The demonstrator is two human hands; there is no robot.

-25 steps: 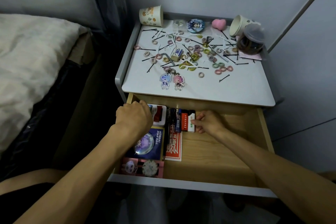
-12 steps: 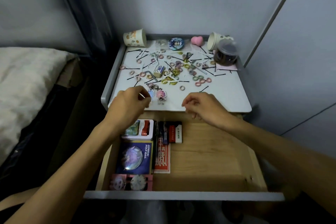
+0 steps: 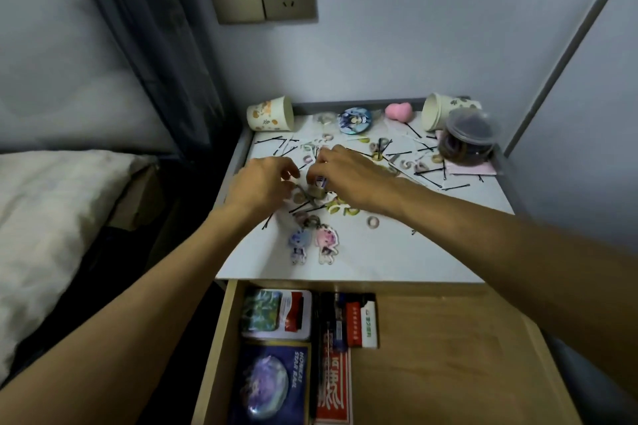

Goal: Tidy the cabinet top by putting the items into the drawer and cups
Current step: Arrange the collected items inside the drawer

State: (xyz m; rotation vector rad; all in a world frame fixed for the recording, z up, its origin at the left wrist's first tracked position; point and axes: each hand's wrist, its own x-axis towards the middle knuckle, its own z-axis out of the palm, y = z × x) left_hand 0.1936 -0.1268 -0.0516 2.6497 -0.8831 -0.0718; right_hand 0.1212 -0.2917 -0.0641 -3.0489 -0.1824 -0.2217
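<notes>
1. Drawer: pulled open under the table. Boxes and cards fill its left side, and the right side is bare wood
2. Left cup and right cup: both lie on their sides at the back corners (you will likely need to stand them up before filling them)
3. Loose on the table: hairpins, hair ties, a round badge, a pink heart and two figure keychains. A lidded jar stands at the back right
4. Right grip: your fingers curl down onto a small brass padlock mid-table and seem to pinch it
5. Left grip: just beside the padlock, fingers curled. The blur means you cannot tell whether it holds anything
6. Progress, as judged: barely begun. The drawer is open, but nearly all the scatter waits on the table
</notes>
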